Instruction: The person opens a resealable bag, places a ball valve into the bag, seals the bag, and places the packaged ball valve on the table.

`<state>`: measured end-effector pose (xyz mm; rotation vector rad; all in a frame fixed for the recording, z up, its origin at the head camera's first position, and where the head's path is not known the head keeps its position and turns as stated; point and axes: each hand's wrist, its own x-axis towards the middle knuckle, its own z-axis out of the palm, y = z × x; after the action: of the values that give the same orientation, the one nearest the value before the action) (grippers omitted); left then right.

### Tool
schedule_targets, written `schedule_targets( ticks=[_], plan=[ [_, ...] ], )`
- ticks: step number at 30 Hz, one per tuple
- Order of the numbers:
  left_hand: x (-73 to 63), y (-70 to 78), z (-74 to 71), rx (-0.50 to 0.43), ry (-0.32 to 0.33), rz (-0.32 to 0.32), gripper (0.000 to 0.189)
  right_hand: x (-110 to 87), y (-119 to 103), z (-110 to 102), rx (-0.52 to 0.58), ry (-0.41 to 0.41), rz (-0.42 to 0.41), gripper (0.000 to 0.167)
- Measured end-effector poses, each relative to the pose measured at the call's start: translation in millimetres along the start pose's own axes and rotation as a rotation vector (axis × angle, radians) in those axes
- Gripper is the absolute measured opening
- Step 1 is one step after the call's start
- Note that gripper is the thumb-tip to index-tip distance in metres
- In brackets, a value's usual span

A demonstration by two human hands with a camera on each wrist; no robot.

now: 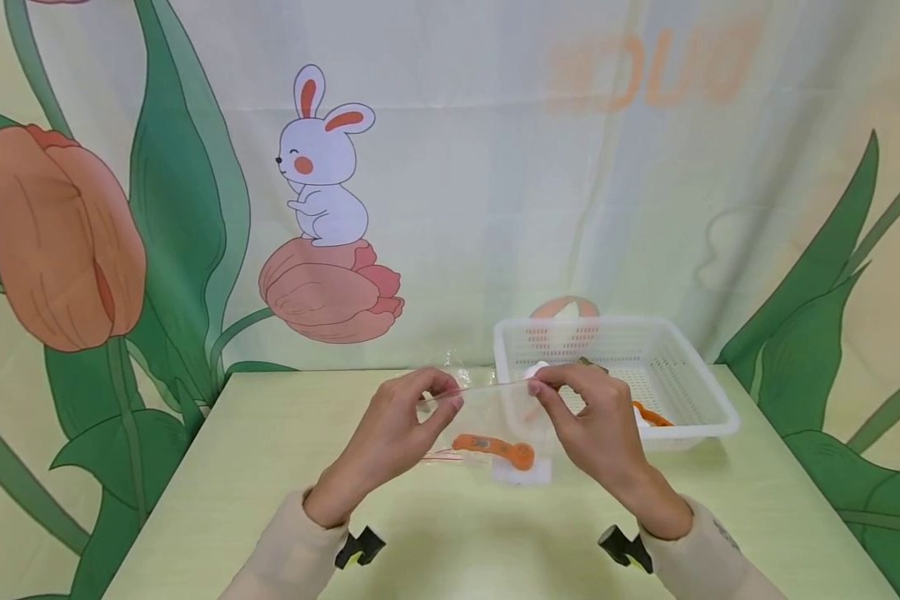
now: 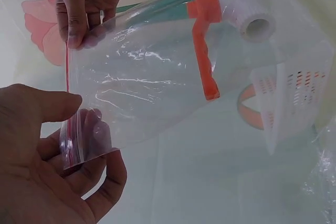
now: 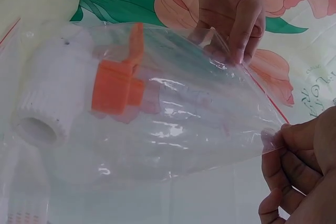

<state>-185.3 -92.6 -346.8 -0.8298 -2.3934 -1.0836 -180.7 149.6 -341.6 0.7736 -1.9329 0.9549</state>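
Observation:
A clear zip-lock bag (image 2: 142,77) with a red strip along its mouth hangs between my hands. My left hand (image 1: 401,421) pinches one corner of the mouth between thumb and fingers. The opposite corner is pinched by my right hand (image 1: 600,417), so the edge is stretched fairly straight. Inside the bag lies a white plastic pipe valve (image 3: 50,85) with an orange lever handle (image 2: 205,51). In the head view the orange handle (image 1: 495,450) shows below the hands, with the white body under it. Whether the seal is fully closed cannot be made out.
A white perforated basket (image 1: 708,417) stands at the back right of the table, behind my right hand. It holds white pieces and an orange handle (image 1: 651,414). Crumpled clear plastic (image 1: 453,362) lies at the back edge, before a printed curtain (image 1: 450,208).

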Motion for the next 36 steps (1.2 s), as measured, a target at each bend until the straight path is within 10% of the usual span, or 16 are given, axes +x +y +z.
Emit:
schedule_targets(
  ticks=[23, 36],
  plan=[
    [-4.0, -10.0, -3.4, 0.0, 0.035, 0.063, 0.001, -2.5, 3.6, -2.5, 0.002, 0.02, 0.033, 0.016],
    [-6.0, -18.1, -6.5, 0.019, 0.02, -0.011, 0.005, -1.5, 6.0, -7.3, -0.015, 0.028, 0.043, 0.017]
  ],
)
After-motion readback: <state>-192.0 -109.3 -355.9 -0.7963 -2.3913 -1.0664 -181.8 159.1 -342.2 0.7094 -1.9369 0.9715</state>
